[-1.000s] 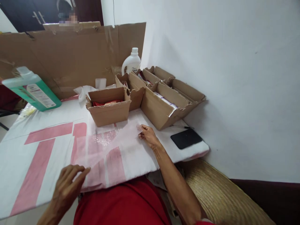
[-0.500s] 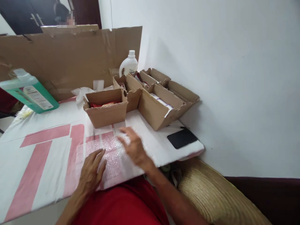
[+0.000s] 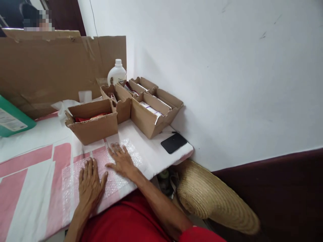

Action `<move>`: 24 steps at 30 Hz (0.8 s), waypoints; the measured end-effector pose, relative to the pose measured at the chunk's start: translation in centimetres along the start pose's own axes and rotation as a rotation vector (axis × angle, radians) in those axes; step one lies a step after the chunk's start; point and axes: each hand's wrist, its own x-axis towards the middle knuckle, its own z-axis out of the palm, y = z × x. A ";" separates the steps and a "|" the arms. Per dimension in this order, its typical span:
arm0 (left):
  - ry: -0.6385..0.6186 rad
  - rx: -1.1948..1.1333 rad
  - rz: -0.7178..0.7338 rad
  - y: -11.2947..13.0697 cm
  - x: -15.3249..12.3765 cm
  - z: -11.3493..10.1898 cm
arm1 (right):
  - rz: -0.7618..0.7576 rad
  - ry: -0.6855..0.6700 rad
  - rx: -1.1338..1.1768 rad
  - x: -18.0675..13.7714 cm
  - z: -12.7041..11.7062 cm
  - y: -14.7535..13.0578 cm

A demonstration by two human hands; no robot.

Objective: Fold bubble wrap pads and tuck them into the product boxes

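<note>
A clear sheet of bubble wrap (image 3: 111,181) lies flat on the white and pink cloth of the table, near its front edge. My left hand (image 3: 90,183) rests palm down on its left part, fingers stretched forward. On the right part of the sheet lies my right hand (image 3: 121,160), also palm down with fingers spread. Neither hand grips anything. Just beyond them stands a cardboard box (image 3: 93,129) with red packets inside.
Behind and to the right stand several cardboard bins (image 3: 142,119) with small goods, and a white jug (image 3: 117,72). A black phone (image 3: 174,143) lies near the right corner. A green bottle (image 3: 15,117) stands left. A straw hat (image 3: 214,198) sits below the table edge.
Both hands have come down flat onto the bubble wrap, from half-curled and raised with the right hand above it. The view has swung to the right.
</note>
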 end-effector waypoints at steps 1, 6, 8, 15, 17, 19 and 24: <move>-0.010 0.002 -0.031 -0.3 0.0 -0.5 | 0.054 -0.001 -0.010 -0.3 -0.6 1.1; -0.058 0.007 -0.176 -3.8 -0.8 -2.8 | 0.184 0.000 -0.028 -1.3 -2.7 4.8; -0.044 0.025 -0.226 -5.4 -1.2 -3.3 | 0.185 0.003 -0.023 -1.4 -2.8 5.2; 0.056 -0.025 -0.132 -7.7 -3.1 -4.5 | 0.110 0.072 0.002 -3.5 -3.9 5.1; 0.057 -0.042 0.068 -7.2 -4.2 -4.9 | -0.012 0.067 -0.025 -5.6 -4.5 5.3; 0.015 -0.022 0.259 -6.8 -5.4 -5.1 | -0.119 -0.016 -0.055 -7.9 -4.9 5.8; -0.021 0.086 0.445 -7.5 -8.1 -5.8 | -0.215 -0.148 -0.152 -12.6 -4.4 6.9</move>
